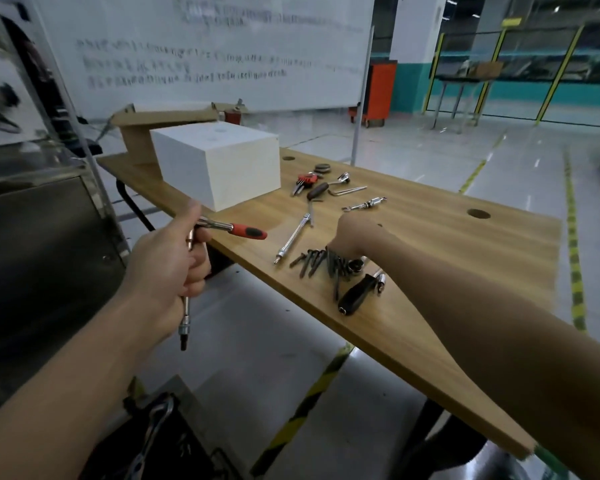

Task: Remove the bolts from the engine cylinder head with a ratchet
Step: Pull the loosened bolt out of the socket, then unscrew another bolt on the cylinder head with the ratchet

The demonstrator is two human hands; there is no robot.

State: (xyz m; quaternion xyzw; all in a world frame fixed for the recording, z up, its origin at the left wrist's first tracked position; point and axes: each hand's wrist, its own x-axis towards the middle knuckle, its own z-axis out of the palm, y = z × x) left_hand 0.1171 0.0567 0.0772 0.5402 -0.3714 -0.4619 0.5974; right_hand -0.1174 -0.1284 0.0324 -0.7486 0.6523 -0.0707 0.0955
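Note:
My left hand (168,265) grips a ratchet (246,231) with a red and black handle, held off the near edge of the wooden table (447,244). Its long extension bar (184,323) runs down through my fist and ends in a dark bit. My right hand (355,237) reaches over the table and rests above a pile of dark bolts (317,263). Its fingers are hidden behind the hand, so I cannot tell whether they hold a bolt. The engine cylinder head is out of view.
A white box (222,164) stands at the table's far left. Loose tools lie around: a chrome extension bar (293,237), a black-handled ratchet (355,294), red hex keys (305,180), a small adapter (366,204). A metal cabinet (42,237) stands on the left.

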